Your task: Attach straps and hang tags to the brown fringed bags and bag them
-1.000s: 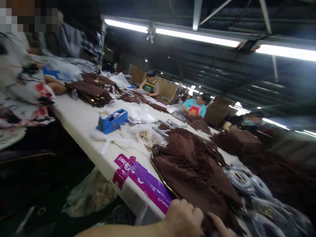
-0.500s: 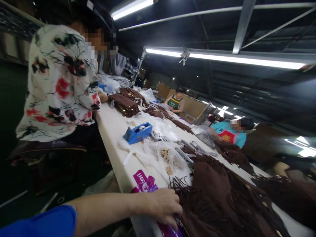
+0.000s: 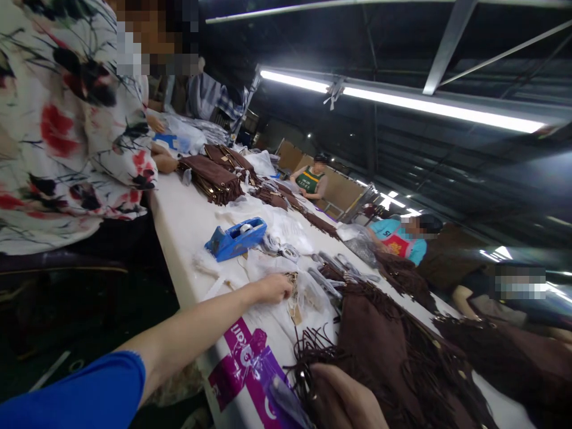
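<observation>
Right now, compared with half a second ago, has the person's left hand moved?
Yes: the left hand has moved away from the purple tape, closer to the blue tape dispenser, and is now at the pale strings.

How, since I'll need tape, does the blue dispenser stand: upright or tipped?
Upright: the dispenser sits on the table, roll showing on top.

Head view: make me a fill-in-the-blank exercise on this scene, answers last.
1. The tape dispenser is coloured ____.
2. Of the left hand and the right hand, the one nearer the tape dispenser is the ____.
3. The fringed fabric at the right hand is coloured ____.

Missing words: blue; left; brown.
</observation>
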Action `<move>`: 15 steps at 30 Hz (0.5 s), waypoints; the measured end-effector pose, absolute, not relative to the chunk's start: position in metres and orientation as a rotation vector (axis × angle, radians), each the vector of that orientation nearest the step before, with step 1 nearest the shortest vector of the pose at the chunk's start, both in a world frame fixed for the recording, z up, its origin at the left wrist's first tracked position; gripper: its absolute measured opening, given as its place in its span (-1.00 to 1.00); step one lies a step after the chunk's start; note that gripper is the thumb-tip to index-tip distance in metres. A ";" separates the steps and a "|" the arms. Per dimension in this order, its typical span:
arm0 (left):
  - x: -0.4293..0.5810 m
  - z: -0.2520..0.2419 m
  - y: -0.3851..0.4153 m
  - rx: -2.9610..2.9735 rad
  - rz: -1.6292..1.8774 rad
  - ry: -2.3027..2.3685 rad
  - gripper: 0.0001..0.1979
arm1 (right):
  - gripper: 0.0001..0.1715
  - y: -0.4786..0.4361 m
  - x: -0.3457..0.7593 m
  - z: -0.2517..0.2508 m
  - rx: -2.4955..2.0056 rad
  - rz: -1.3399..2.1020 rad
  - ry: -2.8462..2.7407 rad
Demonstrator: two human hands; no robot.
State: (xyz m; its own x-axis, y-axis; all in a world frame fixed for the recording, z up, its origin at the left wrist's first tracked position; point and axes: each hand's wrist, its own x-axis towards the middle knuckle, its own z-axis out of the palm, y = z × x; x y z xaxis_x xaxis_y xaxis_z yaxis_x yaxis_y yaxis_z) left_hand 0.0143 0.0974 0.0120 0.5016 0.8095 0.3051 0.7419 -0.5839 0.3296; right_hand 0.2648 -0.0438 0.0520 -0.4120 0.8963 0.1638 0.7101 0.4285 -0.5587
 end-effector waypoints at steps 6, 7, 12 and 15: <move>0.012 0.009 0.094 2.584 0.669 1.346 -0.74 | -0.71 0.039 0.209 0.037 -1.445 -0.080 -2.621; 0.012 0.010 0.094 2.584 0.665 1.345 -0.72 | -0.75 0.047 0.207 0.033 -1.461 -0.114 -2.640; 0.013 0.012 0.093 2.587 0.648 1.329 -0.68 | -0.78 0.057 0.207 0.021 -1.474 -0.286 -2.713; 0.012 0.012 0.094 2.580 0.643 1.332 -0.67 | -0.67 0.055 0.209 0.023 -1.472 -0.407 -2.738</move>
State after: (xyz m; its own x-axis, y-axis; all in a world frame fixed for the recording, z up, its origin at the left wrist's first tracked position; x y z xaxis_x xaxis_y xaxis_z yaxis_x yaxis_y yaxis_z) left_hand 0.0125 0.0938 0.0118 0.5087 0.8077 0.2980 0.7356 -0.5876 0.3370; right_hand 0.2094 0.0550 0.0231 -0.5592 0.8192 0.1273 0.8208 0.5255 0.2238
